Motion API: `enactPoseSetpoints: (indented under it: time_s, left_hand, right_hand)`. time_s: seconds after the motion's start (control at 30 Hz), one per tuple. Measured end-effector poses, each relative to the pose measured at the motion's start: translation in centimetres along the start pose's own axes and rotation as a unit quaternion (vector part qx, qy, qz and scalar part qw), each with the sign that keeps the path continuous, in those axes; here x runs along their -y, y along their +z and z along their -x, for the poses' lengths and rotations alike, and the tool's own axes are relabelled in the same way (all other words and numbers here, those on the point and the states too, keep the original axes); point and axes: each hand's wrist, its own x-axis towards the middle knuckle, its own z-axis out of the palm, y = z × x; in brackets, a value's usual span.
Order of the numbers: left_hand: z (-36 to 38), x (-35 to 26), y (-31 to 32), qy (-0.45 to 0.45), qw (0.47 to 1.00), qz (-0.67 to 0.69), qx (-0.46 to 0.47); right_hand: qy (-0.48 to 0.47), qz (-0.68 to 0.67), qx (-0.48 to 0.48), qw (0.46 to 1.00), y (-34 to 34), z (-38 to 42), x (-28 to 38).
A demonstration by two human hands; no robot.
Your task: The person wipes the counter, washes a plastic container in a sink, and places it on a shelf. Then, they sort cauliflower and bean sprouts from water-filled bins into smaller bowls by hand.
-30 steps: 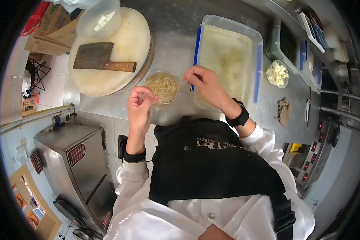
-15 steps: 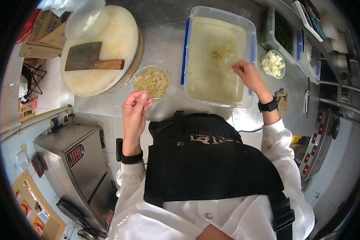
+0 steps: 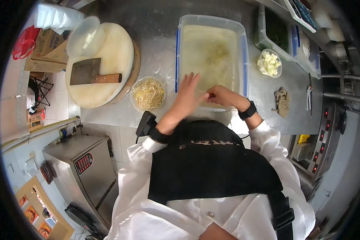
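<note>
Both hands are close together over the near edge of a clear plastic tub point(image 3: 212, 105) holding cloudy liquid with a few pale strands in it. My left hand point(image 3: 187, 97) is open, its fingers stretched forward, slightly blurred. Just to its right, my right hand point(image 3: 225, 97) has its fingers curled and pressed together. Whatever they may hold is hidden. A round plastic bowl of bean sprouts point(image 3: 149, 94) stands left of my left hand, apart from it.
A cleaver point(image 3: 86, 71) lies on a round cutting board point(image 3: 116, 40) at left, beside a tilted translucent bowl point(image 3: 74, 44). At right are a bowl of white pieces point(image 3: 270, 64), a crumpled cloth point(image 3: 282, 102) and lidded tubs point(image 3: 262, 38).
My left hand has moved right from the sprout bowl to the tub, its fingers opening out. My right hand has drawn left and nearer to me. The whole view has shifted slightly.
</note>
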Motion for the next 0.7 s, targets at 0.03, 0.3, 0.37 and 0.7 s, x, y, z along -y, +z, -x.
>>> enactPoseSetpoints:
  time_s: [0.03, 0.3, 0.37, 0.7]
  left_hand:
    - [0.3, 0.2, 0.9, 0.039, 0.989, -0.141, -0.02]
    - [2.9, -0.1, -5.5, 0.057, 0.973, -0.062, -0.213]
    - [5.0, 0.6, -8.3, -0.002, 0.951, -0.09, -0.295]
    - [11.6, 15.5, -9.6, -0.232, 0.892, 0.128, -0.365]
  right_hand:
    - [-0.004, 0.004, 0.003, 1.0, -0.8, 0.3, 0.8]
    - [-0.034, 0.326, -0.268, 0.906, -2.6, 2.1, 1.5]
    - [0.023, 0.279, -0.234, 0.931, -3.3, 0.5, 2.5]
    - [0.032, 0.188, -0.184, 0.964, -4.3, -5.0, 2.7]
